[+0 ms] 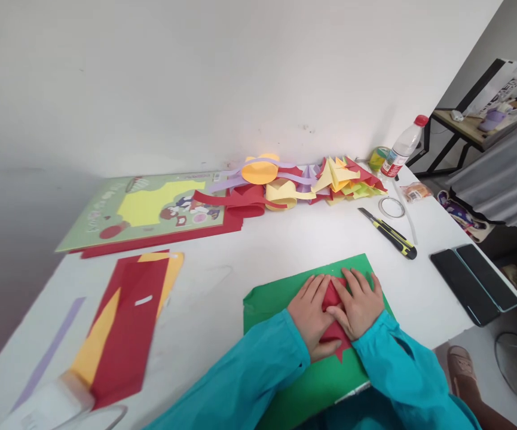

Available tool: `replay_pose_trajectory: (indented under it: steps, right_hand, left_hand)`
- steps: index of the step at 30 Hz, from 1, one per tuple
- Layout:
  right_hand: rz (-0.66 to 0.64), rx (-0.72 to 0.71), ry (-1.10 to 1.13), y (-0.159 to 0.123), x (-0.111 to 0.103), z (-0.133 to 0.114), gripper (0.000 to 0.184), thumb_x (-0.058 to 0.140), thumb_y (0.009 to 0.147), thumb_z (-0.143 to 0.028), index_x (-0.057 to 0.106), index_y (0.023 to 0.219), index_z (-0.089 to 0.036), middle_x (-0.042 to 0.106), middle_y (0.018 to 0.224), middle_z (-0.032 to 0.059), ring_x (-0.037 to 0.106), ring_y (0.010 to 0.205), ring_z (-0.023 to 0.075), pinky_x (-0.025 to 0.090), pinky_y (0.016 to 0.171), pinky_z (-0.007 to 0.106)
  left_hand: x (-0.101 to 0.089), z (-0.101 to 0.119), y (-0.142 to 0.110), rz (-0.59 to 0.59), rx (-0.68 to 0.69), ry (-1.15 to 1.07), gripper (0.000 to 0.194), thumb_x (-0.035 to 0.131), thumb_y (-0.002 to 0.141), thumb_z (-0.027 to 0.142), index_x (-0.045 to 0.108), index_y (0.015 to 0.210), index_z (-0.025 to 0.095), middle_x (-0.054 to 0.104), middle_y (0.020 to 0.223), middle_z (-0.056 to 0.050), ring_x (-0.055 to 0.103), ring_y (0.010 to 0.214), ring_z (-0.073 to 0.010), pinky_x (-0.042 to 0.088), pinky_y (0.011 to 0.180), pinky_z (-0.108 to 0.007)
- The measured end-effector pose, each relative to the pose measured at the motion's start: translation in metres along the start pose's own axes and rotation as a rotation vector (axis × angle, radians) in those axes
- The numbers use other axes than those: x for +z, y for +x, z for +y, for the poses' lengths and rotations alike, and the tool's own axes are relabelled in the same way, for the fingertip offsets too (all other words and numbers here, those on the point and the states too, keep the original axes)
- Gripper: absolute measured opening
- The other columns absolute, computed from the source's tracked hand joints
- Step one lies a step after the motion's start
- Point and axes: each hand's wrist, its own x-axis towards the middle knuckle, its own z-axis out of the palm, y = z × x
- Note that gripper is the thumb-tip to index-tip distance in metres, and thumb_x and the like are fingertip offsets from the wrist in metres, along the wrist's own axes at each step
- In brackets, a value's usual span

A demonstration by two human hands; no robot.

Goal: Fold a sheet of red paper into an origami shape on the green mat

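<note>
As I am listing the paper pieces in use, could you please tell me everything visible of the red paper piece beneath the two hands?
The matte red piece, apparently folded paper, lies on the flat green sheet. The person's left hand and right hand rest on it, hiding much of it. Red shows between the hands, and a narrow pointed tip juts out below them, toward the person. Its full outline cannot be made out.

The white table [204,298] carries a green board [321,382], a bottle [404,149], a knife [388,233] and a purple strip [52,349].
</note>
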Motion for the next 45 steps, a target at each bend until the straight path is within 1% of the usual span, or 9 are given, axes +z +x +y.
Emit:
replay_pose_trajectory:
  steps: [5,12,19,23,27,32,38,42,45]
  right_hand:
    - [-0.022,-0.006,-0.015,-0.008,0.001,0.008,0.046,0.040,0.085,-0.044,0.048,0.125,-0.024,0.047,0.132,0.0082,0.039,0.117,0.0307,0.011,0.098,0.058]
    - [0.066,0.024,0.024,-0.011,0.002,0.012,0.037,0.035,0.089,-0.032,0.054,0.119,-0.023,0.050,0.129,0.0062,0.042,0.117,0.0254,0.016,0.101,0.051]
    - [0.089,0.074,0.006,-0.018,-0.003,0.028,0.035,0.037,0.089,-0.037,0.059,0.112,-0.023,0.056,0.122,0.0055,0.046,0.113,0.0252,0.020,0.100,0.048]
    - [0.061,0.074,-0.009,-0.009,-0.003,0.016,0.046,0.042,0.084,-0.047,0.051,0.123,-0.025,0.051,0.127,0.0097,0.043,0.116,0.0295,0.022,0.098,0.051]
    - [0.019,0.078,-0.016,-0.001,-0.001,0.002,0.050,0.044,0.080,-0.055,0.057,0.117,-0.024,0.050,0.128,0.0109,0.041,0.115,0.0325,0.023,0.096,0.052]
    - [0.011,0.061,-0.029,0.000,-0.002,0.001,0.049,0.045,0.081,-0.053,0.058,0.116,-0.022,0.052,0.126,0.0115,0.043,0.113,0.0331,0.024,0.096,0.052]
    - [0.021,-0.004,-0.024,0.000,-0.002,0.009,0.049,0.045,0.081,-0.054,0.059,0.114,-0.020,0.054,0.124,0.0118,0.046,0.111,0.0309,0.019,0.099,0.052]
    - [0.030,-0.019,-0.010,-0.006,-0.003,0.014,0.049,0.044,0.082,-0.052,0.058,0.115,-0.019,0.054,0.124,0.0103,0.044,0.113,0.0299,0.017,0.100,0.051]
    - [0.038,0.002,-0.017,-0.010,-0.004,0.017,0.046,0.045,0.083,-0.050,0.058,0.115,-0.020,0.054,0.125,0.0092,0.044,0.113,0.0292,0.018,0.100,0.050]
  left_hand:
    - [-0.002,0.001,0.001,0.029,0.010,0.011,0.058,0.068,0.053,0.048,0.061,0.104,0.022,0.031,0.139,-0.014,0.028,0.124,-0.0372,0.021,0.102,-0.054]
    - [-0.005,0.002,0.002,-0.018,0.001,0.044,0.063,0.066,0.055,0.051,0.057,0.111,0.026,0.030,0.140,-0.013,0.028,0.125,-0.0370,0.020,0.101,-0.055]
    - [-0.004,0.000,0.001,-0.021,0.004,0.075,0.071,0.065,0.055,0.054,0.049,0.121,0.032,0.027,0.141,-0.013,0.028,0.124,-0.0375,0.021,0.098,-0.055]
    - [-0.004,-0.001,0.001,-0.006,0.008,0.089,0.064,0.067,0.053,0.053,0.055,0.112,0.029,0.032,0.138,-0.013,0.030,0.121,-0.0381,0.025,0.095,-0.053]
    - [-0.006,-0.001,0.002,0.004,0.026,0.089,0.059,0.067,0.051,0.052,0.060,0.105,0.028,0.040,0.132,-0.012,0.033,0.118,-0.0380,0.028,0.092,-0.052]
    - [-0.008,-0.002,0.004,-0.012,0.028,0.110,0.053,0.063,0.055,0.057,0.063,0.099,0.027,0.043,0.130,-0.011,0.033,0.117,-0.0376,0.028,0.092,-0.051]
    - [0.003,-0.007,0.001,0.032,0.035,0.122,0.064,0.053,0.058,0.072,0.061,0.103,0.028,0.041,0.132,-0.012,0.034,0.119,-0.0369,0.027,0.095,-0.052]
    - [0.011,-0.012,0.000,0.053,0.075,0.118,0.066,0.051,0.059,0.072,0.057,0.111,0.031,0.038,0.134,-0.013,0.035,0.119,-0.0382,0.030,0.093,-0.052]
    - [0.010,-0.014,0.000,0.028,0.065,0.136,0.064,0.053,0.060,0.069,0.056,0.112,0.032,0.037,0.135,-0.013,0.035,0.119,-0.0380,0.030,0.093,-0.052]
